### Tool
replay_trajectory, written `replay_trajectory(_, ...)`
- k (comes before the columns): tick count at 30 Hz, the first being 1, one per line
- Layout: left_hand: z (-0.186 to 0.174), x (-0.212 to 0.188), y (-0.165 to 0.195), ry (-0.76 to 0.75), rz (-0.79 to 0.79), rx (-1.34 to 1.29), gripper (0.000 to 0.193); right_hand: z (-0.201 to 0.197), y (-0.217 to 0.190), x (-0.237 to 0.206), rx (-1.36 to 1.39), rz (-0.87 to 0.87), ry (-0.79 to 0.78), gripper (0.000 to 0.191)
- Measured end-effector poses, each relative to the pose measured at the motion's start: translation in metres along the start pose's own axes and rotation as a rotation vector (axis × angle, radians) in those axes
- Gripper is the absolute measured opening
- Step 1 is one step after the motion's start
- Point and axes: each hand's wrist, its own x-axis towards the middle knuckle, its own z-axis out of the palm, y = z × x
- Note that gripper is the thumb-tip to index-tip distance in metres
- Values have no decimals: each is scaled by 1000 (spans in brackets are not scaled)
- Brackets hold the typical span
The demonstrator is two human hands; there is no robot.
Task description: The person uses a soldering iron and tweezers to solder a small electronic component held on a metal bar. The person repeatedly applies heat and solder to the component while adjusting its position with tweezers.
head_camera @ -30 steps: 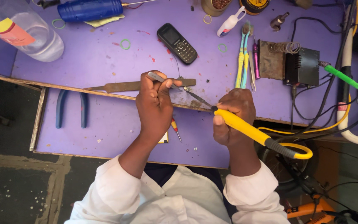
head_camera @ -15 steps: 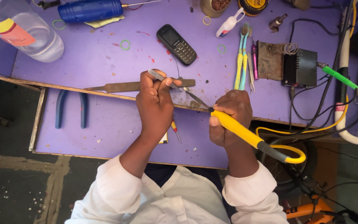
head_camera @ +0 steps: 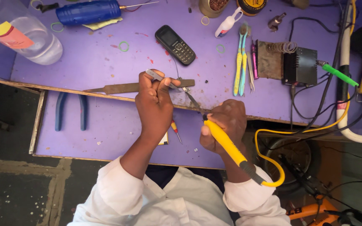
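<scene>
The left hand (head_camera: 153,104) was closed around metal tweezers (head_camera: 164,81), pinching a tiny part (head_camera: 185,89) at their tip, right above the flat file (head_camera: 139,87) at the bench edge. The right hand (head_camera: 227,125) gripped the yellow soldering iron (head_camera: 227,146) like a pen, and its dark tip (head_camera: 195,102) had crept up and to the left over the last half-second, now almost touching that small part. Both hands barely shifted otherwise, so I'd judge the joint was being heated right then, with the part held steady in the air just over the purple bench (head_camera: 105,54).

Just beside the left wrist lay a small red-and-yellow screwdriver (head_camera: 175,130) on the lower shelf, with blue pliers (head_camera: 70,111) well off to the left. Further up sat a black mobile phone (head_camera: 175,39), two toothbrushes (head_camera: 240,58), a dark power unit (head_camera: 299,66) and a clear plastic bottle (head_camera: 19,31). The iron's yellow cable (head_camera: 269,165) looped close under the right sleeve, the one thing likely to tug on the stroke.
</scene>
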Motion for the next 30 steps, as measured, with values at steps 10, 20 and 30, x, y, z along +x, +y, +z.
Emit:
replay_trajectory(10,1,1,2,20,3,-23,10,6,-6,-5,77,37,51,26)
replay_trajectory(20,4,-1,5,25,15,-12,10,7,-10,-25,104,126,105,28)
replay_trajectory(30,2,-1,8,25,25,-12,10,22,-5,-62,86,118,174,22)
